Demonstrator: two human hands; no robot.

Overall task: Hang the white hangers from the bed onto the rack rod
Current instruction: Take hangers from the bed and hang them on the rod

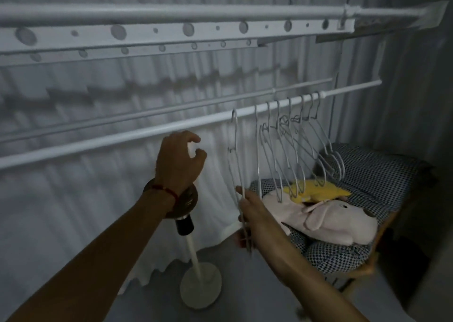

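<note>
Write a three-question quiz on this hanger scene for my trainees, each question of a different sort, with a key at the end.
1. True or false: the right hand grips the lower part of the leftmost hanger, whose hook is over the rack rod.
2. What does the left hand hold? A) a hanger B) nothing C) the pink plush toy
3. Fill in: the yellow toy lies on a seat with a ______ cushion.

Key: 1 true; 2 B; 3 checked.
</note>
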